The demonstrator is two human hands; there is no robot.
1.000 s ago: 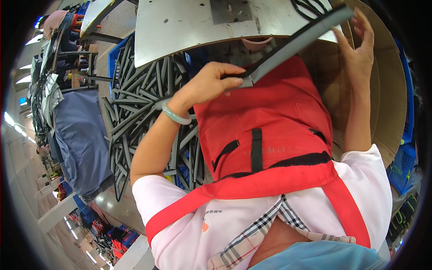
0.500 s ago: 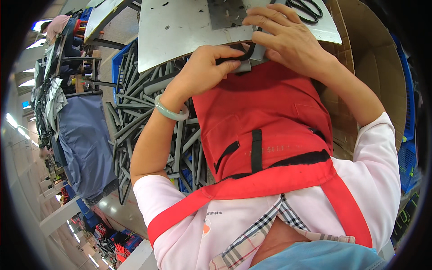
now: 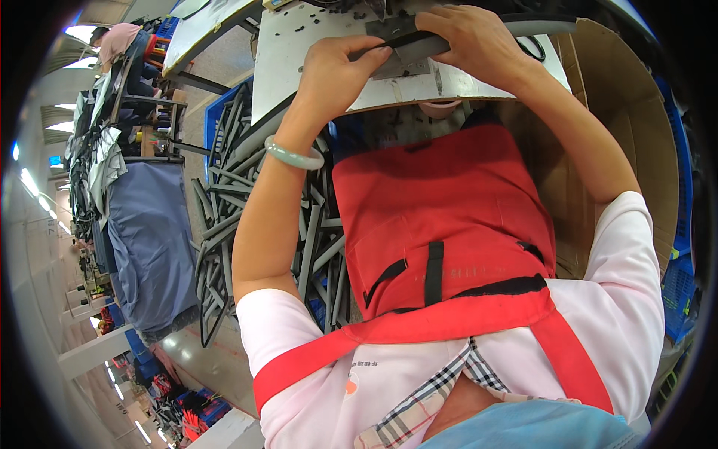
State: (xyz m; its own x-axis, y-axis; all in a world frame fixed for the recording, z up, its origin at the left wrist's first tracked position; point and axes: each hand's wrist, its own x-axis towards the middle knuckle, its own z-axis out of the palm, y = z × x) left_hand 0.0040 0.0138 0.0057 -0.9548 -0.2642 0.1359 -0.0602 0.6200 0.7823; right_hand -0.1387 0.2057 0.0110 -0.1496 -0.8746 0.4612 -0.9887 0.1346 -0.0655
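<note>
Over the white worktable [image 3: 321,34], both my hands hold one long grey strip with a black edge [image 3: 419,49]. Thumb and fingers of my left hand [image 3: 333,78] pinch it toward its left part. My right hand [image 3: 475,46] grips it farther right, fingers curled over the top. Beyond the right hand the strip runs on toward the cardboard box. Between the hands it lies above a metal plate [image 3: 400,67] set in the tabletop. A dark machine part [image 3: 380,7] shows at the top edge, just beyond the strip.
Black scissor handles [image 3: 536,49] lie partly hidden behind the strip. Left of my lap, a blue crate [image 3: 212,120] holds a heap of grey strips [image 3: 232,161]. An open cardboard box [image 3: 628,112] stands at right. Black scraps dot the tabletop. Another person [image 3: 120,45] sits far left.
Both hands have moved up and away from the table's front edge, bringing the strip over the metal plate. The strip now extends rightward past my right hand, covering much of the scissors.
</note>
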